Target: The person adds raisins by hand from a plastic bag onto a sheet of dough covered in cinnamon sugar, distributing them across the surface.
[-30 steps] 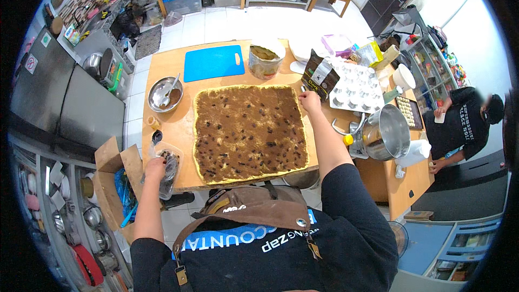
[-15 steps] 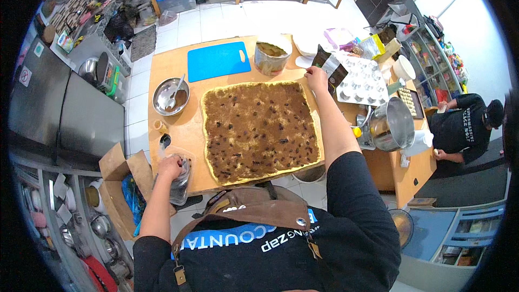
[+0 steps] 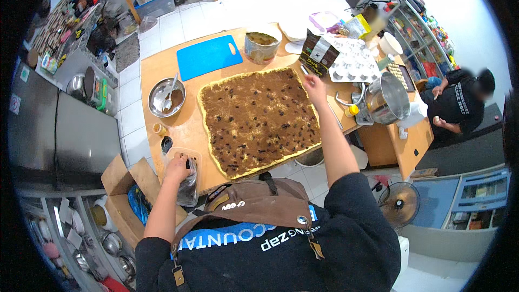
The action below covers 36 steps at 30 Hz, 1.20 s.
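A rolled-out sheet of yellow dough (image 3: 259,121) lies on the table, spread with brown powder and dotted with dark raisin-like bits. Left of its near corner, my left hand (image 3: 177,167) reaches into a clear plastic tub (image 3: 188,192), fingers curled down by something dark; what they pinch is hidden. My right hand (image 3: 315,89) hovers at the dough's far right edge, fingers apart and holding nothing I can see. Just beyond it a black pouch (image 3: 318,54) stands upright, apart from the hand.
Around the dough are a steel bowl with a spoon (image 3: 166,97), a blue cutting board (image 3: 209,57), a large tin (image 3: 261,47), a muffin tray (image 3: 354,62) and a steel mixer bowl (image 3: 387,97). An open cardboard box (image 3: 116,176) stands at the left. Another person (image 3: 459,100) works at the right.
My right hand has let go of the black pouch and drawn back toward me; the pouch now stands more upright. My left hand has shifted further over the tub. The whole view has turned slightly.
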Available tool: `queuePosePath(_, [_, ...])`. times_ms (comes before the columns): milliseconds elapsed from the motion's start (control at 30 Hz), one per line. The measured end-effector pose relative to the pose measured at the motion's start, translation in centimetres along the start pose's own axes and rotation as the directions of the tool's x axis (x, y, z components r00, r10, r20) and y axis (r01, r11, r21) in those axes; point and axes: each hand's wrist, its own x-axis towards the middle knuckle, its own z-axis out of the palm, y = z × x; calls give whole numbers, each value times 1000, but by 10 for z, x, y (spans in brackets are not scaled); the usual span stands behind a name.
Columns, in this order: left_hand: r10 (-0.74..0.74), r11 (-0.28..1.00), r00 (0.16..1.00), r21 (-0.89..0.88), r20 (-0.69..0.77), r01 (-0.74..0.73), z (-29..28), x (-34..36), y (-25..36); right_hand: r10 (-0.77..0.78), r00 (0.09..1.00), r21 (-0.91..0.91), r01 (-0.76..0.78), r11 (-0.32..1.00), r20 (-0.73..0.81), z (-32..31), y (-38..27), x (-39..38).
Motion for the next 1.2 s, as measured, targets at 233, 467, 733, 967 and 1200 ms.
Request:
queuePosePath(233, [-36,996,998,-74,51,39,14,6,-4,46,896,896,-439,-70,442,-38,-19,-171])
queuePosePath(467, [-9,980,1000,-198,21,13,29,16,-15,581,696,905,-291,-309,422,5,27,-231])
queuePosePath(733, [57,979,995,-192,-87,-73,37,17,-20,226,883,895,-344,-284,411,1,-35,-203])
queuePosePath(967, [-86,583,991,-801,107,137,6,15,-34,257,815,854,-505,-125,519,28,-37,-196])
queuePosePath(1200, [-5,-51,979,-977,206,205,-20,20,-17,235,604,638,-761,-114,762,92,-69,-208])
